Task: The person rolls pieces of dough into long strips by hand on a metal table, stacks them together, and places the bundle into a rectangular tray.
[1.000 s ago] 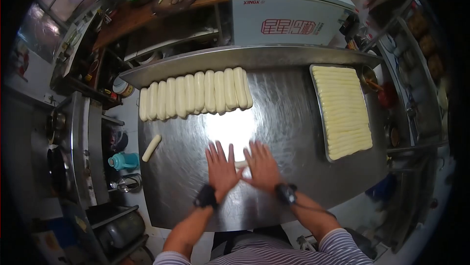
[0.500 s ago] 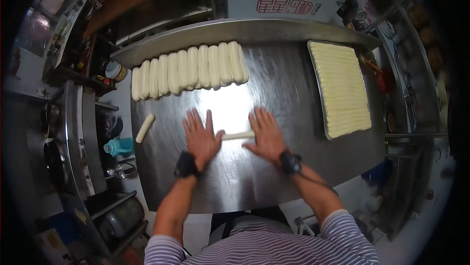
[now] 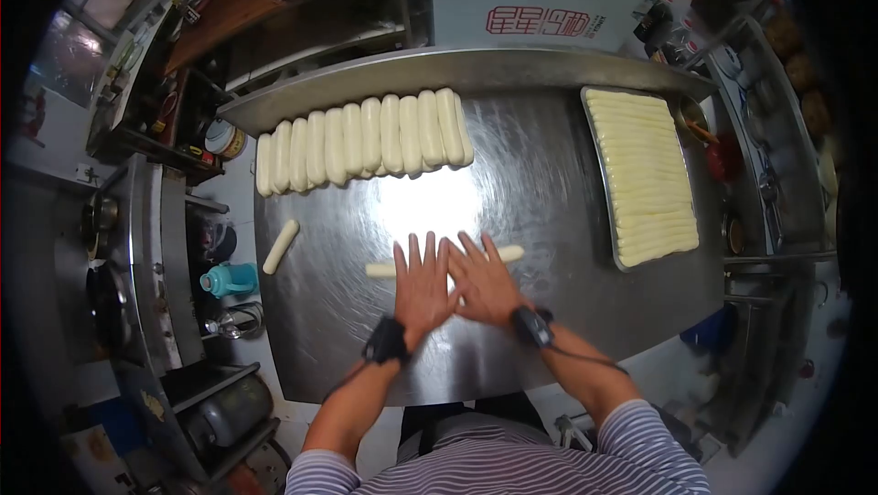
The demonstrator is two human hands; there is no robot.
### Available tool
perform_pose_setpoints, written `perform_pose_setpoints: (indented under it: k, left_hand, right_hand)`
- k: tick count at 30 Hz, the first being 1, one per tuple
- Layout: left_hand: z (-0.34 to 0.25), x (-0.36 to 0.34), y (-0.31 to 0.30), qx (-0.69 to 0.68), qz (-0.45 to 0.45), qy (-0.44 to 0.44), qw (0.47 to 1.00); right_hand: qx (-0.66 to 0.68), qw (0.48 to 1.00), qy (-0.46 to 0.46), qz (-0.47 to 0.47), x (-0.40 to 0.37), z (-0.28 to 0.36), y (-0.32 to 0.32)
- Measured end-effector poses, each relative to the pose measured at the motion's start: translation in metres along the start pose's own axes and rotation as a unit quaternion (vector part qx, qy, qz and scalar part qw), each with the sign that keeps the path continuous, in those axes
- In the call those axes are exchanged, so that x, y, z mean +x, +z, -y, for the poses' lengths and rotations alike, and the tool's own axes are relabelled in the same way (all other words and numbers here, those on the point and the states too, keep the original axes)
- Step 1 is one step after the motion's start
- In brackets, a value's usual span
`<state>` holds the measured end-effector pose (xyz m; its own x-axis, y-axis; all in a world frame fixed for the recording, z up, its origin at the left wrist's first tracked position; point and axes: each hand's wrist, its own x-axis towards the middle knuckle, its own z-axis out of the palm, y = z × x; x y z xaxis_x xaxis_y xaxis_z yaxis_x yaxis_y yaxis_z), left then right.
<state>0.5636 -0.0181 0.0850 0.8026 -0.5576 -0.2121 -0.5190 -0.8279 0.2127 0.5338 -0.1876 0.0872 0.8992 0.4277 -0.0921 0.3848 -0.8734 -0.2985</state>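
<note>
A strip of dough [image 3: 380,270] lies crosswise on the steel table, its middle covered by my hands and both ends showing. My left hand [image 3: 425,285] rests flat on it with fingers outstretched. Beside it, my right hand [image 3: 485,281] also lies over the dough, fingers spread, the two hands touching or nearly so at the thumbs. Off to the left sits a separate short dough stick [image 3: 281,247]. A row of thick dough sticks [image 3: 366,140], stacked side by side, stands toward the back of the table.
On the right, a metal tray [image 3: 615,257] is filled with thin dough strips. A raised steel edge [image 3: 476,63] runs along the back of the table [image 3: 549,184]. Left of the table stand a teal thermos [image 3: 229,279] and a tub [image 3: 224,139]; a white freezer [image 3: 549,1] is behind.
My hands have come together over the dough's middle from its ends. The strip looks longer, with both ends now exposed. The view has shifted slightly.
</note>
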Motion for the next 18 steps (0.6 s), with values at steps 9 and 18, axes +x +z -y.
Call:
perform_pose_setpoints:
  k: [9,18]
  left_hand:
    - [0.039,0.036,-0.009,0.026,-0.102,-0.058,0.993]
    - [0.018,-0.085,0.001,-0.015,-0.021,-0.009,1.000]
  right_hand:
    - [-0.021,0.996,0.055,-0.068,0.036,-0.043,-0.015]
    - [-0.013,0.999,0.045,-0.009,-0.077,-0.001,0.007]
